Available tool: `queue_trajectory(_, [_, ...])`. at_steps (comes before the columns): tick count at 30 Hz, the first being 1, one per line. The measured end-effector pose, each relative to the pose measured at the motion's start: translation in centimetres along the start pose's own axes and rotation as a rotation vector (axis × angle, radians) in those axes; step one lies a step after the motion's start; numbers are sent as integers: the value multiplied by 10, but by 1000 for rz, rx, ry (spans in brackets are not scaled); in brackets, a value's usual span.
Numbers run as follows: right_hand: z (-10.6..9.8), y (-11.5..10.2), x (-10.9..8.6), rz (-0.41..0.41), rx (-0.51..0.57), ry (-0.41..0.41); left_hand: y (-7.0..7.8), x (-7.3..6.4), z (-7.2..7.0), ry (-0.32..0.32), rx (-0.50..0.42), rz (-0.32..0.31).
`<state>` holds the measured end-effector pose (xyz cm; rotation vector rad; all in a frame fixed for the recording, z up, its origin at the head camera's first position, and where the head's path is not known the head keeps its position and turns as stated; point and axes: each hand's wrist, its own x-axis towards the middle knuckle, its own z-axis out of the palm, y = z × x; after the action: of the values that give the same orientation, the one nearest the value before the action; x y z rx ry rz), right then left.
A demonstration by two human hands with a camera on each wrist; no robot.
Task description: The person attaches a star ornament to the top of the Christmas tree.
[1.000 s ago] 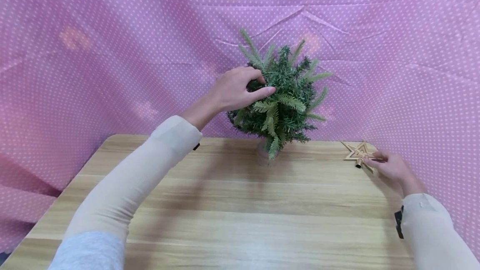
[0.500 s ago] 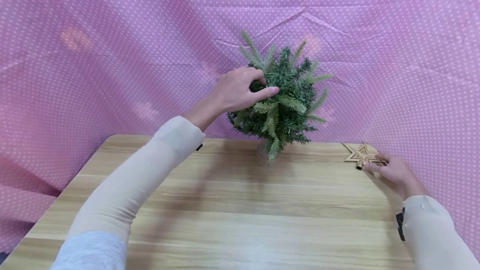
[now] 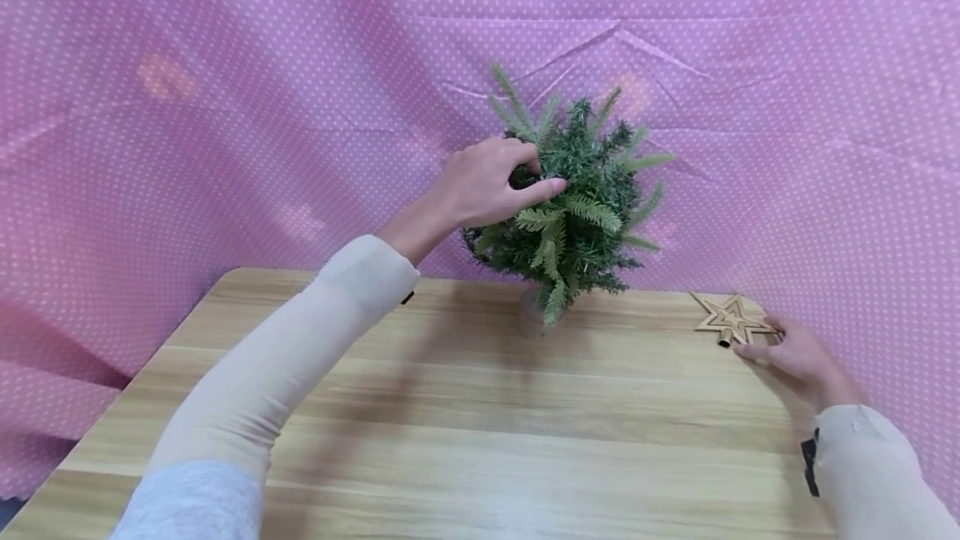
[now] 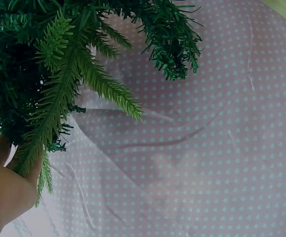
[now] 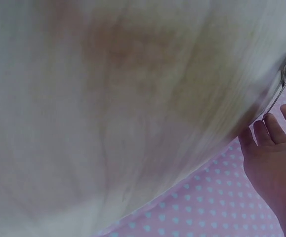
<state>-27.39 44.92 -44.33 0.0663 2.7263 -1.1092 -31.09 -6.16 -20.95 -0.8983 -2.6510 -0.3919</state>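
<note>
A small artificial Christmas tree (image 3: 592,232) stands near the table's back edge, its foot in a pale, clear-looking base (image 3: 534,315). My left hand (image 3: 491,182) grips its upper left side, thumb over the front and fingers curled into the needles. In the left wrist view, part of the left hand (image 4: 9,192) shows below a light green sprig (image 4: 59,89), fingertips hidden among branches. At the back right corner lies a gold star tree topper (image 3: 731,322) with a short tube (image 3: 725,339). My right hand (image 3: 802,357) pinches one of its points between thumb and fingers.
The wood-grain table (image 3: 480,457) has a rounded back right corner beneath the right hand. Pink dotted cloth (image 3: 300,107) hangs behind the table and along both sides, close to the tree and the right arm.
The head view has shifted slightly, so everything sits a little further right and lower. Both hands keep their places on the tree and the star topper.
</note>
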Motion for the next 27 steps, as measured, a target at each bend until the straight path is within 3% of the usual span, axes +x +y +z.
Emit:
queue_trajectory(10, [0, -1, -3, 19, 45, -16, 0, -1, 2, 16, -17, 0])
queue_trajectory(16, [0, 2, -2, -5, -20, 4, 1, -1, 3, 18, -7, 11])
queue_trajectory(27, [-2, 3, 1, 0, -30, 1, 0, -2, 3, 20, 10, -2])
